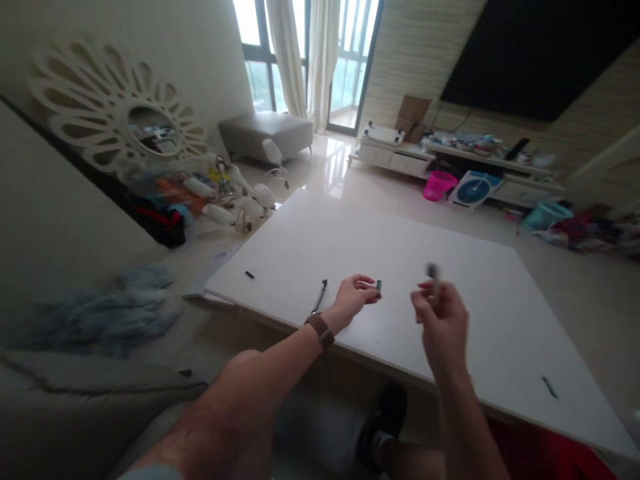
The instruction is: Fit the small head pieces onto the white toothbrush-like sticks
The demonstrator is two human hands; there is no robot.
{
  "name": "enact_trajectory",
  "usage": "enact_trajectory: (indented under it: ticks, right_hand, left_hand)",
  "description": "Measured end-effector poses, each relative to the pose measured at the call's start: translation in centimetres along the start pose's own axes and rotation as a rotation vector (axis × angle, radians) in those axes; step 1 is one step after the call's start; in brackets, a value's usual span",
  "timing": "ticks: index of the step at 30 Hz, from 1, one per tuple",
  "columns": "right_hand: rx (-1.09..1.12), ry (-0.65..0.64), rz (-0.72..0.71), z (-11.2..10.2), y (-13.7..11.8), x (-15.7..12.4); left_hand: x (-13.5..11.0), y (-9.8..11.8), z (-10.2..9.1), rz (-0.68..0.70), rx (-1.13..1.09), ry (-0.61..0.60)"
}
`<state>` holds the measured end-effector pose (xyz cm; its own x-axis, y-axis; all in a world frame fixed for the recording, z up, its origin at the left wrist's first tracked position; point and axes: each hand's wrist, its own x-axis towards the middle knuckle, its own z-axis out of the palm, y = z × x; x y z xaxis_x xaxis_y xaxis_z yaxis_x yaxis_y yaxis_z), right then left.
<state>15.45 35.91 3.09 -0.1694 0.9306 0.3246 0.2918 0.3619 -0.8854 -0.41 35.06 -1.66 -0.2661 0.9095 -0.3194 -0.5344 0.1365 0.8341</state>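
My left hand (354,297), with a brown watch strap on its wrist, rests on the white table (350,247) and pinches a small dark piece (379,286) between its fingertips. Held up just above the table, my right hand (440,320) is closed round a thin stick-like object (434,277) with a dark tip; it is blurred by motion. A slim dark pen-like item (320,295) lies on the table just left of my left wrist.
A small black piece (249,274) lies near the table's left edge and another dark sliver (549,387) near its right front. Grey sofa at lower left, blue cloth (120,310) on the floor, clutter and a pink basket (439,185) further back.
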Motion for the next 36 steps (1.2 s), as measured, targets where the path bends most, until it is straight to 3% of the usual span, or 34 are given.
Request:
enact_trajectory:
  ticks: [3,7,10,15,19,23,26,28,33,36]
  right_hand:
    - [-0.098,-0.109,0.102,0.6,1.2,0.4]
    - [-0.438,-0.189,0.074,1.3,2.1,0.9]
    - [-0.547,-0.204,0.064,1.1,2.4,1.0]
    - [-0.593,-0.291,0.068,-0.1,2.9,1.5]
    - [-0.661,-0.183,0.059,-0.8,2.9,1.5]
    - [-0.599,-0.312,0.009,-1.1,3.0,1.3]
    - [-0.728,-0.194,0.084,-1.7,3.5,1.4]
    - [-0.702,-0.144,0.091,-2.0,3.7,1.6]
    - [-0.584,-0.341,0.029,-1.9,3.9,1.7]
    - [-0.673,-0.197,0.069,-1.9,3.9,1.7]
  left_hand:
    - [0.2,0.3,-0.2,-0.016,-0.032,-0.036]
    - [0.3,0.6,-0.3,-0.037,-0.077,-0.036]
    - [0.3,0.9,-0.4,-0.043,-0.074,-0.021]
    - [-0.1,1.0,-0.4,-0.003,0.026,-0.005]
    - [-0.1,0.8,-0.5,0.02,0.125,-0.009]
    - [0.2,0.5,-0.6,0.033,0.176,-0.022]
    - [0.3,0.4,-0.7,0.036,0.218,-0.026]
    - [0.4,0.4,-0.6,0.038,0.235,-0.023]
    - [0.3,0.3,-0.4,0.036,0.255,-0.027]
    - [0.3,0.1,-0.3,0.028,0.273,-0.027]
